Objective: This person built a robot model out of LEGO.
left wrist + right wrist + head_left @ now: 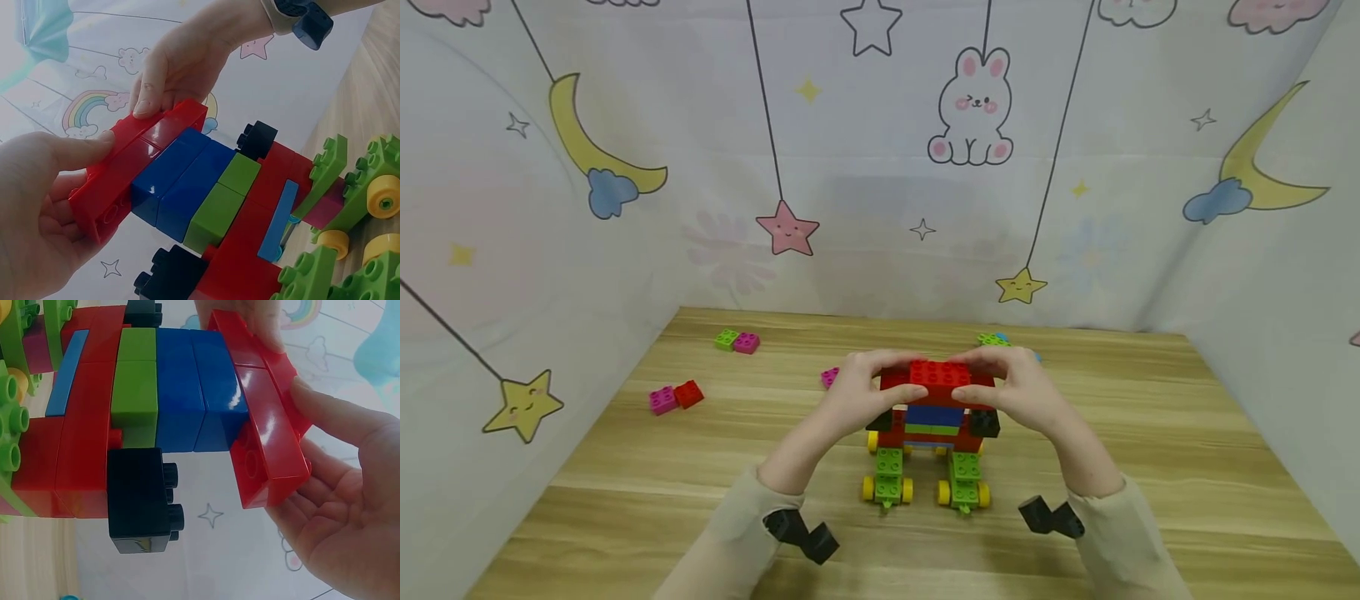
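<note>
A toy-brick build on yellow wheels stands on the table, with red, green and blue bricks (935, 415) stacked upward and a black brick (139, 500) out to each side. Red bricks (940, 377) lie across its top, a pair side by side under one more. My left hand (865, 387) grips their left end, thumb in front and fingers behind. At the right end my right hand (1018, 387) does the same. In the left wrist view the red layer sits on the blue bricks (181, 178). Green wheeled bases (889, 475) stick out at the front.
At the left of the wooden table (760, 550) lie a lime brick (726, 339) beside a magenta brick (747, 342), and another magenta brick (662, 400) beside a red one (688, 393). Green and blue pieces (994, 339) show behind my right hand. A printed cloth (880, 250) surrounds the table.
</note>
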`<control>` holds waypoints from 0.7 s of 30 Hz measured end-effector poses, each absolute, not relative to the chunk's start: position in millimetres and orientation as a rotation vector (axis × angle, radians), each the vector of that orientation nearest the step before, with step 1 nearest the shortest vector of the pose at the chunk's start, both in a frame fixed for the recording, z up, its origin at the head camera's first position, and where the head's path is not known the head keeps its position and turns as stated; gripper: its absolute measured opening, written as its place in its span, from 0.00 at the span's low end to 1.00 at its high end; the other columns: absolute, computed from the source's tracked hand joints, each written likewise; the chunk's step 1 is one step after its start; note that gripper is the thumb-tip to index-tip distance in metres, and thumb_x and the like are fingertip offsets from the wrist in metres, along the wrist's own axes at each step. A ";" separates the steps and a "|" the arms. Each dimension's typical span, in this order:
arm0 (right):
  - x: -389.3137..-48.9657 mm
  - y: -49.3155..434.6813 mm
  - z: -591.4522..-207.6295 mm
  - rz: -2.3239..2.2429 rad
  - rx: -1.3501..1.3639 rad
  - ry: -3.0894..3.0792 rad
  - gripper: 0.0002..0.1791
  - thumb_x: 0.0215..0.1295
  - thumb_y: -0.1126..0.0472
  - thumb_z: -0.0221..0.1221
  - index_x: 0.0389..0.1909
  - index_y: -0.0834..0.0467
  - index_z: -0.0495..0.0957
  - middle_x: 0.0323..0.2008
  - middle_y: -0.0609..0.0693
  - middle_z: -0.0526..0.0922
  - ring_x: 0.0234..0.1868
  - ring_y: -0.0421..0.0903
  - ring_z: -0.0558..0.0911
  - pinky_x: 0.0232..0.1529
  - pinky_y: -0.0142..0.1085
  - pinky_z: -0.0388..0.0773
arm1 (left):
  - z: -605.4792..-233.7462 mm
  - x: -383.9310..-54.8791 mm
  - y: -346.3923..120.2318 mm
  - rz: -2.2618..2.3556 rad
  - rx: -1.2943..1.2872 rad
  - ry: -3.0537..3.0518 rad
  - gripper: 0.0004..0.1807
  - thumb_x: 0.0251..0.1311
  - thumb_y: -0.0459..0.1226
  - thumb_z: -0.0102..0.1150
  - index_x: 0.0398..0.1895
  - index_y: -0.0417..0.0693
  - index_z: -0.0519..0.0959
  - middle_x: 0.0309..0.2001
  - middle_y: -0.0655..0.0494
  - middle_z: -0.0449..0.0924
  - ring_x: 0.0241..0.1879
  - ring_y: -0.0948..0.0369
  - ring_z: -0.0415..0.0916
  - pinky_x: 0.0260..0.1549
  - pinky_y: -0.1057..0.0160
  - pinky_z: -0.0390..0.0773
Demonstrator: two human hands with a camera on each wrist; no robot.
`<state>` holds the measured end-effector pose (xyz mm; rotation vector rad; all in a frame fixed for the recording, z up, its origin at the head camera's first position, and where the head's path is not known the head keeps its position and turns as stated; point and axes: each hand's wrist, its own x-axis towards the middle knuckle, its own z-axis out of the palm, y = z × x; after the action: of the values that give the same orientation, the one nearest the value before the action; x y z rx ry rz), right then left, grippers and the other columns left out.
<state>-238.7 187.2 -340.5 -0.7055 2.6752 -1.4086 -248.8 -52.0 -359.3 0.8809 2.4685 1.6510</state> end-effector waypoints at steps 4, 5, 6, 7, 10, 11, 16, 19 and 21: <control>-239.1 188.8 -340.7 -1.385 -0.712 2.698 0.22 0.61 0.59 0.66 0.54 0.64 0.79 0.47 0.58 0.84 0.46 0.51 0.85 0.42 0.35 0.82 | -361.0 -249.6 -50.4 1.668 0.871 2.449 0.23 0.60 0.38 0.66 0.58 0.41 0.79 0.53 0.42 0.82 0.42 0.52 0.83 0.32 0.62 0.85; -239.3 189.0 -340.7 -1.383 -0.713 2.700 0.22 0.61 0.59 0.66 0.54 0.64 0.80 0.47 0.58 0.84 0.46 0.51 0.85 0.42 0.35 0.82 | -361.3 -249.7 -50.3 1.671 0.871 2.445 0.23 0.60 0.38 0.66 0.58 0.40 0.79 0.53 0.42 0.82 0.42 0.52 0.83 0.32 0.62 0.85; -239.5 189.2 -340.7 -1.383 -0.714 2.701 0.21 0.61 0.59 0.67 0.54 0.64 0.80 0.47 0.58 0.85 0.45 0.51 0.85 0.42 0.35 0.82 | -361.4 -249.8 -50.2 1.675 0.874 2.443 0.23 0.60 0.38 0.66 0.58 0.40 0.79 0.53 0.42 0.81 0.41 0.52 0.83 0.32 0.62 0.85; -239.6 189.3 -340.8 -1.385 -0.714 2.699 0.21 0.61 0.60 0.67 0.54 0.64 0.80 0.47 0.58 0.85 0.45 0.50 0.85 0.42 0.36 0.82 | -361.5 -250.1 -50.0 1.676 0.880 2.442 0.23 0.60 0.38 0.66 0.58 0.41 0.79 0.53 0.42 0.81 0.41 0.52 0.83 0.32 0.62 0.85; -240.1 189.3 -340.7 -1.391 -0.711 2.688 0.22 0.61 0.60 0.67 0.54 0.64 0.80 0.46 0.57 0.85 0.45 0.50 0.85 0.43 0.38 0.82 | -362.3 -250.5 -50.3 1.676 0.899 2.452 0.23 0.60 0.38 0.66 0.58 0.41 0.79 0.53 0.42 0.82 0.42 0.52 0.83 0.31 0.64 0.85; -240.3 189.3 -340.7 -1.391 -0.708 2.685 0.22 0.61 0.59 0.67 0.54 0.64 0.79 0.47 0.57 0.85 0.45 0.50 0.85 0.43 0.38 0.82 | -362.7 -250.9 -50.4 1.673 0.905 2.460 0.23 0.60 0.38 0.66 0.58 0.41 0.79 0.53 0.42 0.82 0.42 0.52 0.83 0.32 0.65 0.85; -240.0 188.7 -340.7 -1.391 -0.681 2.674 0.22 0.61 0.59 0.67 0.55 0.63 0.79 0.47 0.57 0.84 0.46 0.50 0.84 0.45 0.39 0.82 | -364.0 -251.5 -50.9 1.649 0.932 2.507 0.22 0.60 0.39 0.67 0.57 0.42 0.80 0.52 0.44 0.83 0.43 0.53 0.82 0.33 0.68 0.84; -239.3 188.1 -340.8 -1.391 -0.671 2.677 0.22 0.60 0.59 0.67 0.55 0.63 0.79 0.47 0.57 0.84 0.45 0.49 0.84 0.45 0.40 0.81 | -364.3 -251.4 -50.6 1.647 0.936 2.514 0.22 0.60 0.39 0.67 0.57 0.42 0.80 0.52 0.44 0.83 0.43 0.52 0.82 0.32 0.68 0.84; -238.7 187.4 -340.7 -1.392 -0.673 2.682 0.22 0.60 0.59 0.67 0.54 0.63 0.79 0.47 0.57 0.84 0.45 0.49 0.84 0.46 0.42 0.81 | -364.0 -250.7 -50.5 1.651 0.935 2.514 0.22 0.60 0.39 0.67 0.56 0.42 0.80 0.52 0.43 0.83 0.43 0.52 0.82 0.32 0.68 0.84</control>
<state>-238.7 187.4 -340.7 -0.6734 2.6821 -1.3925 -250.7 -50.5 -364.0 0.9346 2.5140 1.6513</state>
